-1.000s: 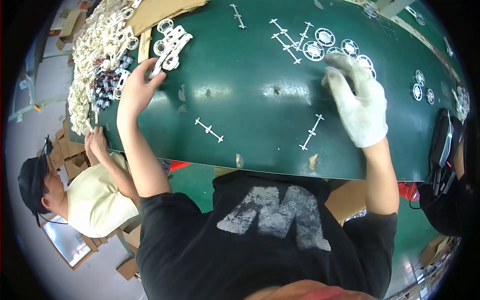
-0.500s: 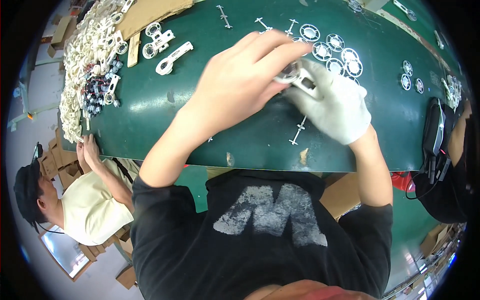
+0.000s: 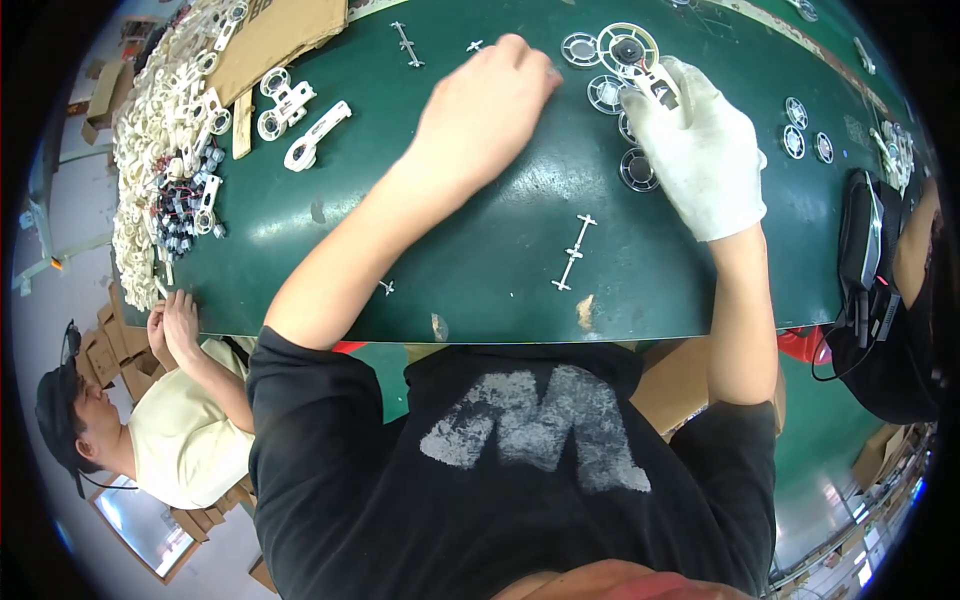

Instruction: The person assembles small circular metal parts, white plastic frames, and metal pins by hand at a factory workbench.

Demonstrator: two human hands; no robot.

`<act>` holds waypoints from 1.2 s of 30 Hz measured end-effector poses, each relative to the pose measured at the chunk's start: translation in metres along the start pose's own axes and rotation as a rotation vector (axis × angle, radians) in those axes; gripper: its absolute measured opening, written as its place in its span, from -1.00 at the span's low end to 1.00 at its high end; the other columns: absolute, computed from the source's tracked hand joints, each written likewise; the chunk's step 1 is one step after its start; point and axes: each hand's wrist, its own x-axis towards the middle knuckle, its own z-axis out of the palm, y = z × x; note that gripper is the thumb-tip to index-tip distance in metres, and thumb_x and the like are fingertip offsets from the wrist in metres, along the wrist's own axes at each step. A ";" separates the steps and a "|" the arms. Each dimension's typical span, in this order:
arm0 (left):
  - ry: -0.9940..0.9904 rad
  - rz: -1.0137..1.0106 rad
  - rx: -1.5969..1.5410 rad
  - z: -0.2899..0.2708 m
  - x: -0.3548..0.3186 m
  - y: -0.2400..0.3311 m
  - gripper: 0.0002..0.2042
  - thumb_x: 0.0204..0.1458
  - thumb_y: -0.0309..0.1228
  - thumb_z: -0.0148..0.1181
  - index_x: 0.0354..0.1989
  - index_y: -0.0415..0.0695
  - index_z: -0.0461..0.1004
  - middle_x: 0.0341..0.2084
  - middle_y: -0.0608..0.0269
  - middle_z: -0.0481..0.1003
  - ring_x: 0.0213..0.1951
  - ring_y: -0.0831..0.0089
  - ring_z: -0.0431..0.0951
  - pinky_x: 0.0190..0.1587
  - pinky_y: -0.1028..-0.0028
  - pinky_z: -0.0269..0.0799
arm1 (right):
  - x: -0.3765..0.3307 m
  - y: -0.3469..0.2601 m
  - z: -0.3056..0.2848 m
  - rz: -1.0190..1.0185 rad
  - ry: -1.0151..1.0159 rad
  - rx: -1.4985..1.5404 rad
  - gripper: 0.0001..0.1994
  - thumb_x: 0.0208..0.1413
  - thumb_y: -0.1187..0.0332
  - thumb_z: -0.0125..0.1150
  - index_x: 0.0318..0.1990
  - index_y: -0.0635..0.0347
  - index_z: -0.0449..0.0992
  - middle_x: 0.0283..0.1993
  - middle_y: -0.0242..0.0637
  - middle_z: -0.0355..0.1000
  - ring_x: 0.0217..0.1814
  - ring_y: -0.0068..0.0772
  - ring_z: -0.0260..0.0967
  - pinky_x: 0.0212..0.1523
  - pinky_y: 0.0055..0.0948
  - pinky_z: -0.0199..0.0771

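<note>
While the gloved right hand (image 3: 700, 150) pinches a round white plastic wheel (image 3: 630, 45) with a dark centre between thumb and fingers near the far edge of the green table (image 3: 480, 260), the bare left hand (image 3: 485, 105) lies just beside it, palm down, fingers curled loosely toward the table; whether they hold anything cannot be told. Several more wheels (image 3: 605, 95) lie flat on the table between and under the two hands, and one dark wheel (image 3: 638, 170) sits just left of the glove's heel. A white double-cross rod (image 3: 572, 253) lies alone toward the near edge, in front of the right forearm. At the far left corner a pile of white plastic parts (image 3: 165, 120) mixed with small dark pieces spreads along the left edge, next to a sheet of brown cardboard (image 3: 285, 35) and a few white hinged brackets (image 3: 300, 115). Another person in a pale shirt (image 3: 175, 440) sits at the near left corner, both hands at the table's edge.
</note>
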 end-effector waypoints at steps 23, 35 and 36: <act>0.157 0.115 -0.567 -0.026 -0.031 0.005 -0.51 -0.03 -0.38 0.51 0.13 -0.09 0.57 -0.15 0.19 0.62 -0.41 0.46 0.62 -0.36 0.50 0.58 | -0.010 -0.022 0.000 0.025 -0.468 0.028 -0.66 0.13 0.15 0.22 -0.06 0.19 0.59 -0.27 0.01 0.58 -0.22 0.05 0.58 -0.18 -0.16 0.55; 0.299 0.448 -0.435 -0.035 -0.032 0.003 -0.41 -0.36 -0.46 0.51 -0.01 -0.31 0.55 -0.11 0.03 0.62 -0.27 0.17 0.67 -0.25 0.33 0.64 | -0.005 -0.021 -0.013 0.133 -0.796 0.271 -0.63 0.24 0.12 0.25 0.04 0.20 0.53 -0.30 -0.15 0.54 -0.24 -0.22 0.53 -0.14 -0.31 0.51; 0.297 0.471 -0.448 -0.038 -0.033 0.007 -0.41 -0.36 -0.45 0.50 -0.01 -0.31 0.55 -0.11 0.04 0.61 -0.26 0.17 0.66 -0.26 0.34 0.63 | -0.006 -0.025 -0.014 0.142 -0.821 0.188 -0.63 0.25 0.11 0.24 0.03 0.20 0.54 -0.29 -0.17 0.55 -0.25 -0.28 0.53 -0.15 -0.33 0.51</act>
